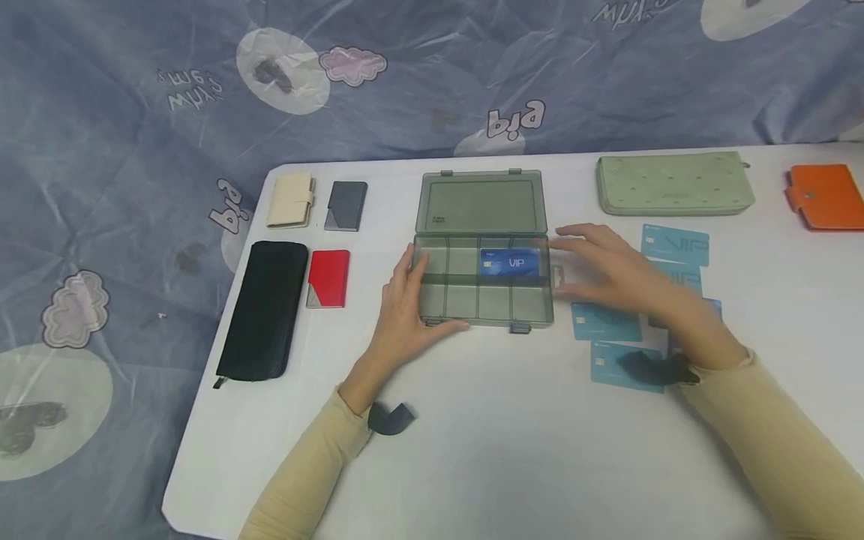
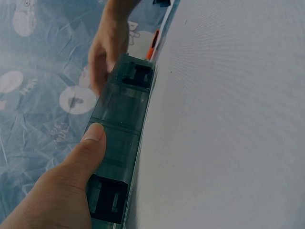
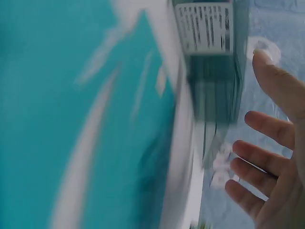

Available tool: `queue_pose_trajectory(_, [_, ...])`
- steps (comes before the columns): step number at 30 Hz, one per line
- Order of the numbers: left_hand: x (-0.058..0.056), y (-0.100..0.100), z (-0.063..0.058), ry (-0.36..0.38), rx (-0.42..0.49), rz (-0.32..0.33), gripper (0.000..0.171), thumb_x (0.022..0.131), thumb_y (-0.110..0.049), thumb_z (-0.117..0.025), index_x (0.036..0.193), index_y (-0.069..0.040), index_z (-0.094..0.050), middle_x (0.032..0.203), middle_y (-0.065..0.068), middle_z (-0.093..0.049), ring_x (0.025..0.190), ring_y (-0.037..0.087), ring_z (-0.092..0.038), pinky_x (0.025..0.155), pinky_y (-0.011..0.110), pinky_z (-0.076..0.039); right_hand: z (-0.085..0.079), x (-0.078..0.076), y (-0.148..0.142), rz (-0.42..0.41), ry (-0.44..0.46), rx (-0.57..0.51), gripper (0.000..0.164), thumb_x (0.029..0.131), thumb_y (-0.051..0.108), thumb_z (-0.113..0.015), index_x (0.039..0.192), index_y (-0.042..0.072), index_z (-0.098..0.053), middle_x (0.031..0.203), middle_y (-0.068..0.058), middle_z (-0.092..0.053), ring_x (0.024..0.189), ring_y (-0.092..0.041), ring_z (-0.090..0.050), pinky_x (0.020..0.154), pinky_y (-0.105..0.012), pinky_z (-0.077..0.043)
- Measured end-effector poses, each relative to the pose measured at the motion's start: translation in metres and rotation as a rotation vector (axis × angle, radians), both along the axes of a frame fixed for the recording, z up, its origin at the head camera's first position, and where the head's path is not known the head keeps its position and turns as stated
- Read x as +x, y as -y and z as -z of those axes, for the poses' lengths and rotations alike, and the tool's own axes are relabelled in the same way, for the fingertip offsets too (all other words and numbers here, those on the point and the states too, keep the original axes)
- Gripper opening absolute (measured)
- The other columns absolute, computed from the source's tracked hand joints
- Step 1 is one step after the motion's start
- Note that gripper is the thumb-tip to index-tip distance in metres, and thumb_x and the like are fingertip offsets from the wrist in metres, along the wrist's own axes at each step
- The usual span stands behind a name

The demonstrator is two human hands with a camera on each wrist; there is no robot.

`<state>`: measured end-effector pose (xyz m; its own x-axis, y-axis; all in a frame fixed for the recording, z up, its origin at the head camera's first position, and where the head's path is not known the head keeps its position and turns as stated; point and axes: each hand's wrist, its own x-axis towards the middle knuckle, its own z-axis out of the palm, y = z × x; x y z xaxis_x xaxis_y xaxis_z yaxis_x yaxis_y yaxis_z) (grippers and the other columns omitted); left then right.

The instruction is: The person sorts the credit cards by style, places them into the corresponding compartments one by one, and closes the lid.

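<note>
A translucent green compartment box (image 1: 496, 300) lies on the white table with its lid (image 1: 481, 202) swung back. One blue VIP card (image 1: 511, 263) sits in its rear row of compartments. My left hand (image 1: 403, 311) holds the box's left end, fingers along the side; in the left wrist view the thumb (image 2: 90, 148) presses the front wall between two dark latches. Just off the right end hovers my right hand (image 1: 601, 266), fingers spread and empty. A white printed label (image 3: 206, 27) shows on that end in the right wrist view. Teal VIP cards (image 1: 617, 364) lie below the right hand and wrist.
A green wallet (image 1: 675, 184) and an orange card holder (image 1: 829, 196) lie at the back right. On the left are a black zip wallet (image 1: 262, 311), a red card case (image 1: 328, 278), a grey one (image 1: 346, 205) and a cream holder (image 1: 290, 199).
</note>
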<state>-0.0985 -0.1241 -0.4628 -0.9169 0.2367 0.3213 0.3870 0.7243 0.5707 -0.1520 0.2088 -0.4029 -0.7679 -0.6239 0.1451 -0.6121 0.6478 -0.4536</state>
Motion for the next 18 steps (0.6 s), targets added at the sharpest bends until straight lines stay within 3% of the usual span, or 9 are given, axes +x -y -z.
queue_pose_trajectory(4, [0.001,0.000,-0.001,0.001,0.011,0.003,0.110,0.062,-0.059,-0.077,0.146,-0.011,-0.025,0.155,0.010,-0.012,0.136,0.024,-0.026,0.097,0.047,-0.033,0.003,0.016,-0.031,0.029,0.047,0.082,0.079,0.060,0.038,-0.086,0.127,0.011,-0.054,0.134,-0.015,-0.044,0.123,-0.036,-0.037,0.097,-0.054,-0.031])
queue_pose_trajectory(7, [0.001,0.001,-0.001,0.005,0.011,0.002,0.109,0.062,-0.059,-0.076,0.146,-0.012,-0.026,0.155,0.010,-0.013,0.136,0.024,-0.027,0.096,0.046,-0.033,0.006,0.027,-0.045,0.040,0.068,0.155,0.078,0.054,0.041,-0.088,0.120,0.010,-0.058,0.130,-0.016,-0.044,0.120,-0.036,-0.039,0.097,-0.054,-0.032])
queue_pose_trajectory(11, [0.001,0.002,-0.001,0.013,0.003,-0.005,0.108,0.062,-0.060,-0.075,0.146,-0.012,-0.025,0.155,0.009,-0.013,0.137,0.022,-0.026,0.095,0.046,-0.033,0.006,0.034,-0.052,0.054,0.067,0.187,0.067,0.055,0.037,-0.088,0.111,0.011,-0.062,0.125,-0.012,-0.047,0.115,-0.031,-0.044,0.097,-0.050,-0.034])
queue_pose_trajectory(18, [-0.001,-0.003,0.001,0.012,0.008,0.008,0.111,0.061,-0.059,-0.077,0.147,-0.011,-0.024,0.155,0.009,-0.012,0.138,0.022,-0.024,0.095,0.046,-0.033,0.000,0.036,-0.056,0.059,0.103,0.216,0.062,0.060,0.033,-0.086,0.112,0.012,-0.061,0.127,-0.011,-0.047,0.115,-0.031,-0.045,0.096,-0.051,-0.035])
